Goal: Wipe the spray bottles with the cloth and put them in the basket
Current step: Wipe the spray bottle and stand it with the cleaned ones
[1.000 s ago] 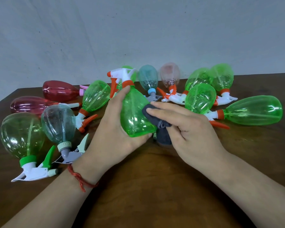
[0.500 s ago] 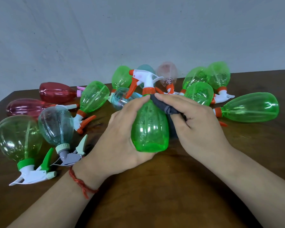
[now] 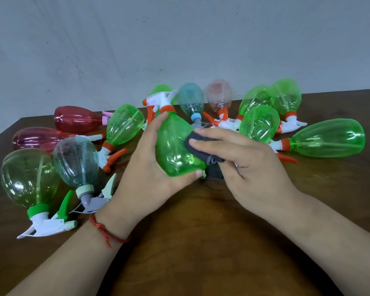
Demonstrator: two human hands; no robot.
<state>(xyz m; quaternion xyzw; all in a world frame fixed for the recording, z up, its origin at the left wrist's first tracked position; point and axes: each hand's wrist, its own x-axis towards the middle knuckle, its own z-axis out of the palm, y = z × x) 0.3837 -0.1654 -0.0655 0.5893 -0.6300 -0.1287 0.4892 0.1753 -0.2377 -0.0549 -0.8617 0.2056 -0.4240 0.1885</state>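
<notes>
bottle (image 3: 175,146) now aslant over brown table (image 3: 201,242)

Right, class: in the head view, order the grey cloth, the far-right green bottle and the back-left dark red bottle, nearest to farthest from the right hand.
1. The grey cloth: under the right hand's fingers, touching.
2. The far-right green bottle: lying just to the hand's right.
3. The dark red bottle: far left, at the back.

Glossy clear plastic bottle (image 3: 175,146), matt cloth (image 3: 198,144) (dark grey), polished wooden table (image 3: 201,242).
</notes>
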